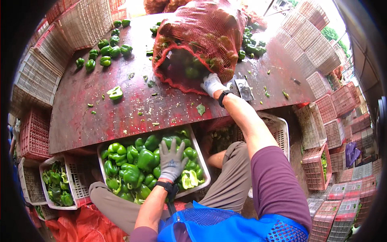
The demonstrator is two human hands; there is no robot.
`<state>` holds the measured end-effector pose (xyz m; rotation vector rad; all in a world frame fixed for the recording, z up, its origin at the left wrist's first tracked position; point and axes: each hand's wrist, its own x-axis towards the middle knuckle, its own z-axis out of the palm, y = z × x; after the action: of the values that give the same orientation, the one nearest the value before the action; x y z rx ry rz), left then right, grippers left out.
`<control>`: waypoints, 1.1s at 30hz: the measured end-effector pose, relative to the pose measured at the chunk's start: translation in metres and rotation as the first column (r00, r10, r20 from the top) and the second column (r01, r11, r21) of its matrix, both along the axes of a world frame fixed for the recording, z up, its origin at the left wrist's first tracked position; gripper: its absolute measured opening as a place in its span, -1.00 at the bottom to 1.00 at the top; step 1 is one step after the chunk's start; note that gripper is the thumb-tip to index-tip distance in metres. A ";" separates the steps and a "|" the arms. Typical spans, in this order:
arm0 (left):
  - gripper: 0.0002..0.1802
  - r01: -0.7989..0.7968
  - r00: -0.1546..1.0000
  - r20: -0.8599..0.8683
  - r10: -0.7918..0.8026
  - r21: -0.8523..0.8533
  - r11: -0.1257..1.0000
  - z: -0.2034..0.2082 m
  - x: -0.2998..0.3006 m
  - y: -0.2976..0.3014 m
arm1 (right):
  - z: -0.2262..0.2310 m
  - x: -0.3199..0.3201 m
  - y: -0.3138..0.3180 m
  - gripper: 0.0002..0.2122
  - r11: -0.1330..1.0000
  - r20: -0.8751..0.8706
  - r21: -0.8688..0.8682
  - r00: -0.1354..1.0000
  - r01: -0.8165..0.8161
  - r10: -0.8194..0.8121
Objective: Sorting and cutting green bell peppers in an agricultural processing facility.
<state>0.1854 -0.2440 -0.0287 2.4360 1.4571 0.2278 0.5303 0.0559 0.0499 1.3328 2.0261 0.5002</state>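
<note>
My left hand (172,161), in a grey glove, lies with fingers spread on green bell peppers (131,174). These fill a white plastic crate (203,160) in front of my lap, partly under the table's edge. One pepper beside that hand is broken open. My right hand (213,84), in a whitish glove, grips the lower rim of a large red mesh bag (201,28). The bag lies on the table, its mouth towards me, with more peppers inside; much of its inside is dark.
The dark red table (133,109) carries loose peppers (107,50), a cut pepper half (115,93), scattered seeds and a small flat plate (244,89). Stacked crates (38,76) stand left, others (310,44) right. A crate of pepper pieces (58,187) sits lower left, near red netting (86,224).
</note>
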 end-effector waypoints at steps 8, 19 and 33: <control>-0.05 -0.012 0.999 0.034 0.011 0.024 1.000 0.014 -0.009 -0.009 | 0.007 -0.120 -0.042 -0.57 0.951 -0.437 0.137 0.845 -0.276 0.308; -0.32 -0.142 0.936 0.343 0.076 0.170 0.975 0.052 -0.018 0.067 | 0.031 0.002 -0.148 -0.54 0.911 -0.711 0.267 0.703 0.313 -0.032; -0.16 -0.141 0.956 0.224 0.191 -0.222 0.965 0.061 0.065 0.322 | -0.042 0.240 -0.135 -0.26 0.454 -0.581 -0.107 0.315 0.885 -0.751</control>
<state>0.2500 0.0785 0.0321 2.0444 1.4954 0.3798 0.7704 -0.0787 0.0083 2.6819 1.2977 -0.2090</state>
